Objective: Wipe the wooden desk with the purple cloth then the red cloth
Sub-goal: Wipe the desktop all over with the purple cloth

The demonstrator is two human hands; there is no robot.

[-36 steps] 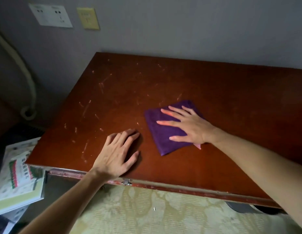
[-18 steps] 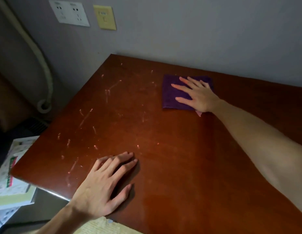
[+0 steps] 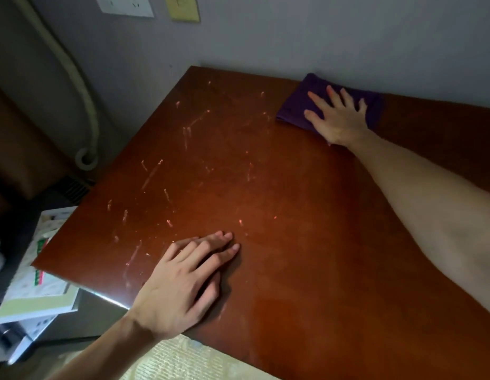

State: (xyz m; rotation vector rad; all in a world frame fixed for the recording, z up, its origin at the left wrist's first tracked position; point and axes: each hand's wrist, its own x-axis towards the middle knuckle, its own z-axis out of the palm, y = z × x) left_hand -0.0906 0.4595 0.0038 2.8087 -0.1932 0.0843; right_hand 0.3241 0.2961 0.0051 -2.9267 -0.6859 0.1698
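The right hand (image 3: 337,117) presses the purple cloth (image 3: 295,108) flat, fingers straight and spread, at the desk's (image 3: 293,256) far edge against the wall (image 3: 293,42); the left hand (image 3: 183,286) lies flat near the front edge, fingers straight and close together. Risk: a further outward stroke may bunch the cloth against the wall. The pale streaks (image 3: 153,171) on the left half could be missed; no red cloth is visible.

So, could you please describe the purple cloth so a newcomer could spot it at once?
Start at the wooden desk and follow its far edge along the grey wall. There lies the purple cloth, folded flat under the right hand; it is the only dark violet thing on the red-brown top.
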